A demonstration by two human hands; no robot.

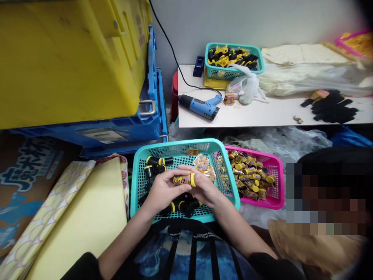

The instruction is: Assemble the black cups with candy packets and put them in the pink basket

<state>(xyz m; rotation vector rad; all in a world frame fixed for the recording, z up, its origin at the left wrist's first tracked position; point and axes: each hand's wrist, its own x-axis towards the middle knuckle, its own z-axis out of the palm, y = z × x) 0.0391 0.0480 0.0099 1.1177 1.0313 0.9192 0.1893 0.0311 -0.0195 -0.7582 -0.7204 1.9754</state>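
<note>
One small tube [182, 180] is held in both hands, just above the green-blue basket [180, 144]. It is kept on its side, with a bright printed wrap and a yellow cap [192, 179] on the right end. The printed part is pinched by the left hand [163, 188], between thumb and fingers. The cap end is held by the right hand [205, 188] — how tightly cannot be told.

In the basket below, black tubes [148, 171] with yellow caps are heaped, and printed labels [201, 160] are scattered near the back. Just beside it, a pink basket [281, 184] is filled with wrapped yellow tubes [249, 171].

On the white table [262, 114], a blue and black heat gun [201, 107] is laid down. Near it are placed a knotted plastic bag [246, 85] and a second basket [218, 73] — that one is piled with yellow and black parts [230, 56]. To the left, a yellow crate [67, 66] is stacked on a blue crate [131, 130]. At the right, another person [314, 249] is seen.
</note>
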